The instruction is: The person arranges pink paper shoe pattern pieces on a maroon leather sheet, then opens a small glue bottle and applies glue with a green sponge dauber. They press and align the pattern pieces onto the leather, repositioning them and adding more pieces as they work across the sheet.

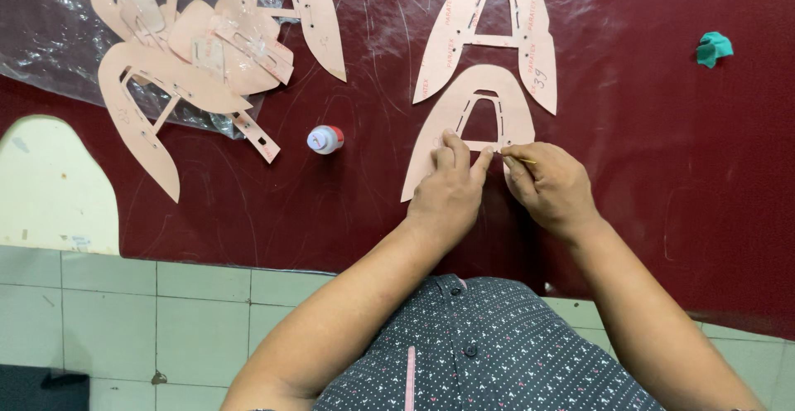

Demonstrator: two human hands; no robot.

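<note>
Maroon sheet (662, 171) bears pink pattern (447, 125) under left hand (447, 191).

Shoe-making workshop: dark red leather sheet (662, 171) spread over the counter, w/ traced outlines on it; pink card upper patterns (489, 38) lying about, more piled on plastic (50, 38); small glue bottle (325, 139).

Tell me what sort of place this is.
Probably a shoemaking or leather-cutting workshop. Pink card patterns shaped like shoe uppers lie on a dark red sheet scored with traced outlines. The left hand presses one pattern flat while the right hand traces with a thin marking tool.
</note>
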